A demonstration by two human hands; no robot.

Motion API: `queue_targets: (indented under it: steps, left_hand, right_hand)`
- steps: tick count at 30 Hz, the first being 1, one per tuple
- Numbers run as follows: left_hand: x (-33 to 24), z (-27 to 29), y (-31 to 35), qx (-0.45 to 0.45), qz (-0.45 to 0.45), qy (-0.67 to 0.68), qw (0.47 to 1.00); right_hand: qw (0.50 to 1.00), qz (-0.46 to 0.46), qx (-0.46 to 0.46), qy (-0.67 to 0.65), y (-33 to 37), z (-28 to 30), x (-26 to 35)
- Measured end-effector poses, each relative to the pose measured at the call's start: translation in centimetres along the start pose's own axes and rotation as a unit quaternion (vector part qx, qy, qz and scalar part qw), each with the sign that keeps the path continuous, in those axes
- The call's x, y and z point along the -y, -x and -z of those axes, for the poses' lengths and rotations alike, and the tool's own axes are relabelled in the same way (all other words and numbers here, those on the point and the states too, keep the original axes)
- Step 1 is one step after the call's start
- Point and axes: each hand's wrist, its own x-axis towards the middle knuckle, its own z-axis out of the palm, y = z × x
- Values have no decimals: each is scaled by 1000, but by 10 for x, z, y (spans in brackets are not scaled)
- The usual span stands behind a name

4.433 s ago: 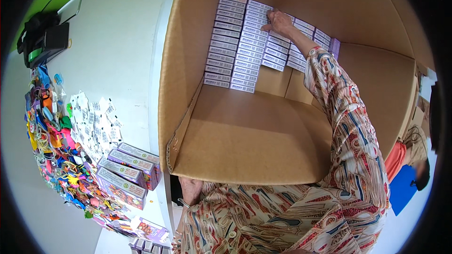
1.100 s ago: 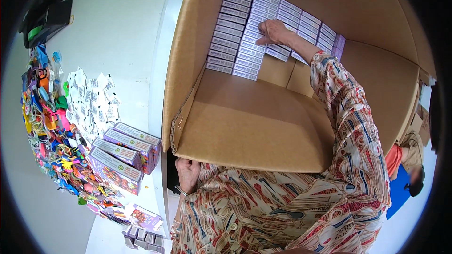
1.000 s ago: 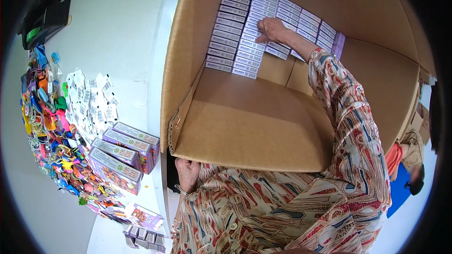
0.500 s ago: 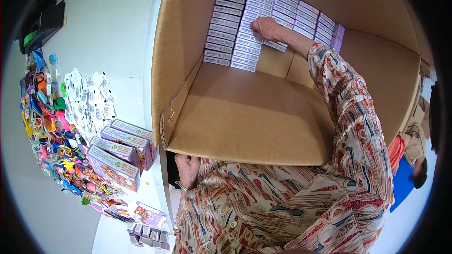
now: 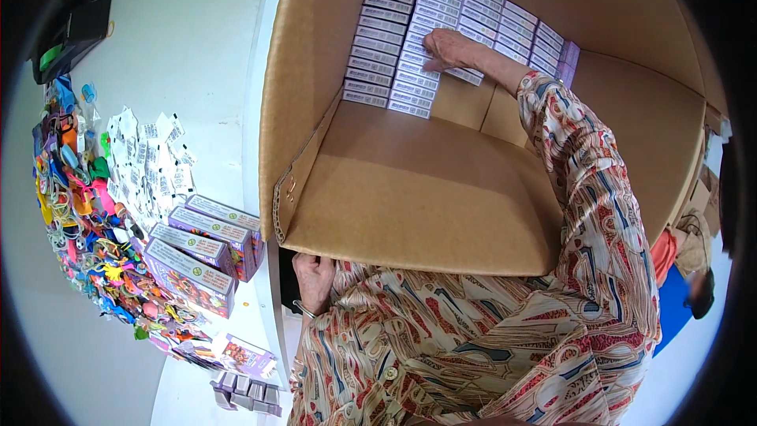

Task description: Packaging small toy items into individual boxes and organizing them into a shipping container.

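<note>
A large brown cardboard box (image 5: pixel 426 189) stands open towards me, tilted in view. Stacked in columns against its far side are several flat white-and-purple small boxes (image 5: pixel 377 39). My right hand (image 5: pixel 451 50) reaches in over the second and third columns. Its fingertips touch the faces of the stacked boxes, thumb and forefinger apart, with nothing visibly held. At the near lower edge of the cardboard box, my left hand (image 5: pixel 315 280) is closed, its fingers curled against that edge; the fingertips are partly hidden.
On the white table (image 5: pixel 213 71) at left stand several purple cartons (image 5: pixel 189 272), beside a heap of colourful small toys (image 5: pixel 87 213) and a pile of white sachets (image 5: pixel 150 158). Grey-purple boxes (image 5: pixel 244 390) sit lower down. A person (image 5: pixel 694 268) is at far right.
My right thumb has come away from the curled fingers and spread downward; the hand stays by the same columns. My left hand keeps its place. The view has shifted slightly.
</note>
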Motion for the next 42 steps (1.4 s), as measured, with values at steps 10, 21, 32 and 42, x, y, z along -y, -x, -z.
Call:
queue_targets:
  steps: [10,21,32,42]
  left_hand:
    - [5,-3,1,-9,24,16,1000]
    - [3,-3,1,-7,3,16,1000]
    - [-2,-4,3,-25,9,29,999]
    - [-10,-3,3,-24,23,47,998]
  right_hand:
    - [993,-105,56,14,-2,3,17]
    - [992,-114,45,19,1,-5,25]
    - [997,-35,60,-34,11,-14,24]
    - [991,-88,96,41,14,-18,39]
